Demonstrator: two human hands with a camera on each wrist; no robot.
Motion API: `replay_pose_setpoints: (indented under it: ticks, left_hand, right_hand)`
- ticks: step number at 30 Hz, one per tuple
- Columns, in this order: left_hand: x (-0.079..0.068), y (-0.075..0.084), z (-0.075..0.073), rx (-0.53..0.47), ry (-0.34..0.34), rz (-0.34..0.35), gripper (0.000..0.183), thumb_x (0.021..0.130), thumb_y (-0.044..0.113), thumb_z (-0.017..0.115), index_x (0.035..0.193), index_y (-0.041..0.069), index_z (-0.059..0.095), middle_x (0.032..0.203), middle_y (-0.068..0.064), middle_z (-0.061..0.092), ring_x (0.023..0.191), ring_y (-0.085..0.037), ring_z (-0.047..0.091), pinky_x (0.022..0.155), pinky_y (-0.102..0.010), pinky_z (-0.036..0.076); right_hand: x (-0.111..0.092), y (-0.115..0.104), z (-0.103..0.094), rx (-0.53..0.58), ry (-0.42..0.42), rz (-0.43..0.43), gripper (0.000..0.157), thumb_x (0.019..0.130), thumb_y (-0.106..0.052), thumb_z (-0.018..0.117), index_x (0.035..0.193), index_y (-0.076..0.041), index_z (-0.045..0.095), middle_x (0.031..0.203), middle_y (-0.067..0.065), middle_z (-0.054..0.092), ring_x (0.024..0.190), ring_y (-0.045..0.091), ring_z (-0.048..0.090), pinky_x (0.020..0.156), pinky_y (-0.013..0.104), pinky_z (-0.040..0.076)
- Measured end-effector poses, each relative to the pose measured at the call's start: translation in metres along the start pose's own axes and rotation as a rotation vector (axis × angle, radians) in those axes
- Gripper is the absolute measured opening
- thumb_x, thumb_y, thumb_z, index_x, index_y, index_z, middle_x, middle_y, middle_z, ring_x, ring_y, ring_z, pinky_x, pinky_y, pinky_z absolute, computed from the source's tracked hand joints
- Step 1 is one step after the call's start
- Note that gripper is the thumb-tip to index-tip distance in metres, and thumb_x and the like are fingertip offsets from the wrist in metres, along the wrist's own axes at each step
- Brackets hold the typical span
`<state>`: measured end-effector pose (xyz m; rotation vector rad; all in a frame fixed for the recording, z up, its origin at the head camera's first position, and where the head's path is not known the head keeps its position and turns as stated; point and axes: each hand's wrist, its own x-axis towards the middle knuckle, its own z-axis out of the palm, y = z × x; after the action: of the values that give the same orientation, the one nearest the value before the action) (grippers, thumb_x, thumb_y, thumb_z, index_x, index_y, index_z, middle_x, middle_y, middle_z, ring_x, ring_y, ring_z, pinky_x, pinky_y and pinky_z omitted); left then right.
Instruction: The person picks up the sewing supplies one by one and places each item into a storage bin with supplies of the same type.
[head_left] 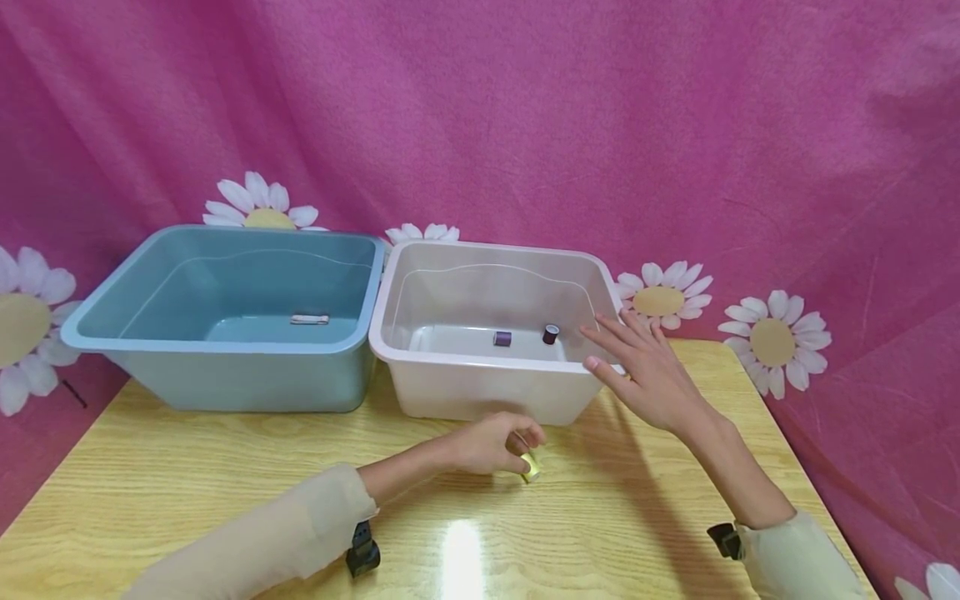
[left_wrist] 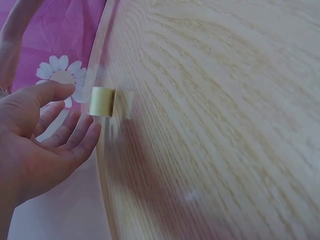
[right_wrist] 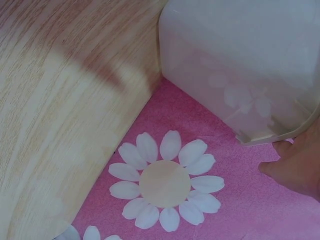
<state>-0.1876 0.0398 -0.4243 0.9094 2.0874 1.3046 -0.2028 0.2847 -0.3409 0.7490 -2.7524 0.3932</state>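
A yellow spool of thread (head_left: 532,468) stands on the wooden table in front of the pale tub (head_left: 465,390). My left hand (head_left: 491,443) reaches over to it with thumb and fingers parted. In the left wrist view, a small gap shows between the fingertips and the spool (left_wrist: 102,102). My right hand (head_left: 652,375) is at the pale tub's right rim, fingers spread and nearly straight; the right wrist view catches only part of this hand (right_wrist: 297,165) by the rim. Inside that tub lie a purple spool (head_left: 502,338) and a dark spool (head_left: 551,334).
To the left, a blue tub (head_left: 240,377) stands against the pale one. A small, thin whitish object (head_left: 310,319) lies in it, too small to identify. Behind the wooden table (head_left: 420,533) hangs a pink cloth (head_left: 525,117) with white flowers.
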Motion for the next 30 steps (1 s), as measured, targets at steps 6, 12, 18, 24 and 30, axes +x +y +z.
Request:
replay_pose_setpoints:
  ticks: [6, 12, 18, 24, 30]
  left_hand:
    - [0.002, -0.003, 0.001, 0.036, -0.004, 0.016, 0.034, 0.077, -0.004, 0.069, 0.11, -0.001, 0.059, 0.104, -0.012, 0.059, 0.092, -0.02, 0.06, 0.079, -0.02, 0.047]
    - [0.003, -0.008, 0.001, 0.116, -0.01, 0.04, 0.034, 0.078, -0.003, 0.068, 0.111, 0.0, 0.059, 0.103, -0.009, 0.062, 0.092, -0.013, 0.059, 0.081, -0.02, 0.046]
    - [0.004, -0.012, 0.002, 0.155, -0.023, 0.056, 0.032, 0.078, -0.004, 0.067, 0.109, 0.001, 0.062, 0.098, -0.003, 0.063, 0.09, -0.008, 0.058, 0.079, -0.018, 0.046]
    - [0.005, -0.014, 0.002, 0.232, -0.036, 0.077, 0.026, 0.078, -0.004, 0.065, 0.103, 0.002, 0.065, 0.091, 0.003, 0.063, 0.085, -0.005, 0.058, 0.077, -0.017, 0.046]
    - [0.005, -0.015, 0.003, 0.263, -0.028, 0.08, 0.023, 0.077, -0.005, 0.066, 0.099, 0.002, 0.067, 0.088, 0.001, 0.065, 0.081, -0.004, 0.059, 0.075, -0.016, 0.046]
  right_hand:
    - [0.001, 0.0, 0.0, -0.002, 0.002, -0.004, 0.048, 0.094, -0.045, 0.044, 0.135, -0.021, 0.048, 0.142, 0.007, 0.037, 0.136, 0.032, 0.015, 0.106, 0.055, 0.002]
    - [0.001, -0.001, 0.0, -0.002, -0.006, 0.002, 0.048, 0.094, -0.045, 0.044, 0.136, -0.021, 0.047, 0.144, 0.006, 0.035, 0.136, 0.031, 0.014, 0.106, 0.054, 0.001]
    - [0.001, 0.0, 0.0, -0.001, -0.004, 0.004, 0.048, 0.094, -0.045, 0.043, 0.136, -0.021, 0.047, 0.144, 0.006, 0.035, 0.136, 0.031, 0.014, 0.106, 0.054, 0.001]
    - [0.0, 0.0, 0.0, -0.002, -0.007, 0.009, 0.048, 0.094, -0.046, 0.043, 0.136, -0.022, 0.047, 0.144, 0.006, 0.034, 0.136, 0.031, 0.013, 0.106, 0.055, 0.002]
    - [0.0, 0.0, 0.001, -0.003, -0.004, 0.009, 0.049, 0.094, -0.045, 0.043, 0.136, -0.021, 0.047, 0.144, 0.006, 0.034, 0.136, 0.031, 0.013, 0.106, 0.054, 0.001]
